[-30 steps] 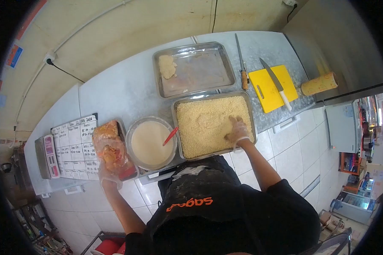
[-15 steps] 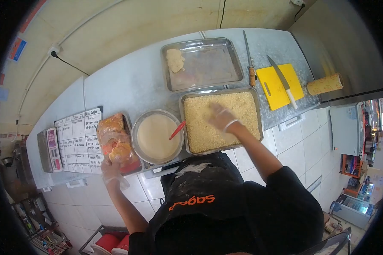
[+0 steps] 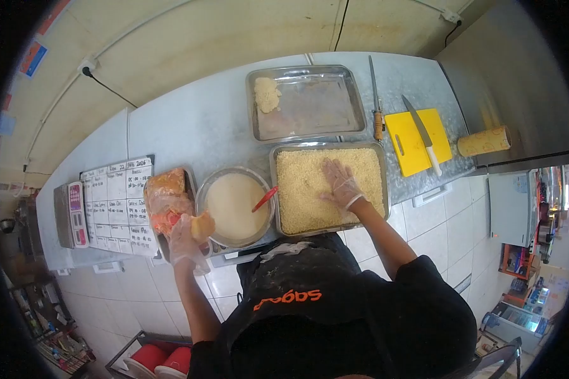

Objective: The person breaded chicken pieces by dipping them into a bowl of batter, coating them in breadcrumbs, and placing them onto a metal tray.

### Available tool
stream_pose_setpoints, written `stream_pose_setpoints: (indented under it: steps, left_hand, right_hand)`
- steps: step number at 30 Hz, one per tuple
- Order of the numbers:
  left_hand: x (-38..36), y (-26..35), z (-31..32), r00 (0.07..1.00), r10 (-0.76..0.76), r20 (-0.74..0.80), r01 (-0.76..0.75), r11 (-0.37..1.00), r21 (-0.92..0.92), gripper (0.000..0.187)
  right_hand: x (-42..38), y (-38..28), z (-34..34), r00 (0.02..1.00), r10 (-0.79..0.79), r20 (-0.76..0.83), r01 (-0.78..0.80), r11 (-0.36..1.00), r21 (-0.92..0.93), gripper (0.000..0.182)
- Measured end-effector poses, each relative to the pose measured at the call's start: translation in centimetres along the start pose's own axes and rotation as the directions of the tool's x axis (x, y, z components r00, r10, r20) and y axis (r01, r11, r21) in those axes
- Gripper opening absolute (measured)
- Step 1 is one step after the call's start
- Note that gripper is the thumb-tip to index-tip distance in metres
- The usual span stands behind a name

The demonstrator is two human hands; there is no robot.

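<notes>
My gloved left hand (image 3: 184, 242) is closed on a piece of orange-yellow meat (image 3: 202, 226), held between the tray of meat (image 3: 168, 183) and the steel bowl of pale batter (image 3: 227, 199). A red-handled utensil (image 3: 265, 198) leans on the bowl's right side. My gloved right hand (image 3: 342, 184), fingers spread, lies on the crumbs (image 3: 300, 189) that fill a deep steel tray (image 3: 330, 144). Behind it, another steel tray (image 3: 359, 114) holds one crumbed piece (image 3: 267, 95) at its left end.
On the right are a yellow cutting board (image 3: 408, 148) with a knife (image 3: 422, 129), a sharpening rod (image 3: 375, 95) and a patterned roll (image 3: 483, 141). A written whiteboard (image 3: 117, 208) and a scale (image 3: 76, 215) stand at the left.
My left hand has moved right with the meat piece, from over the meat tray towards the batter bowl. My right hand has come down flat on the crumbs, slightly further right.
</notes>
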State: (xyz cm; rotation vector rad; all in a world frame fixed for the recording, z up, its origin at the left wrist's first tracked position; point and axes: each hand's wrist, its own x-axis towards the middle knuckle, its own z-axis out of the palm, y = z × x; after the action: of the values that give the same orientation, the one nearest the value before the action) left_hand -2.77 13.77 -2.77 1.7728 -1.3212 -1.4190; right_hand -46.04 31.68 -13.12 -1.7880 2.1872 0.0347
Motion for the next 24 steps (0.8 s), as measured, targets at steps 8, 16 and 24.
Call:
stream_pose_setpoints:
  steps: [8,16,24]
  left_hand:
    - [-0.8,2.5,3.7,0.957,0.097,0.274,-0.142,0.979,0.149,0.046]
    - [0.3,2.5,4.3,0.948,0.122,0.294,-0.227,0.905,0.358,0.037]
    - [-0.7,4.4,3.9,0.937,0.227,0.265,-0.331,0.815,0.475,0.031]
  right_hand:
    - [-1.4,-1.2,-0.8,0.986,-0.151,-0.073,0.158,0.983,0.096,0.068]
    - [-6.1,-0.4,-1.5,0.937,-0.350,0.007,0.350,0.937,0.006,0.037]
    - [-8.0,1.3,-1.1,0.900,0.386,-0.203,-0.367,0.921,0.127,0.053]
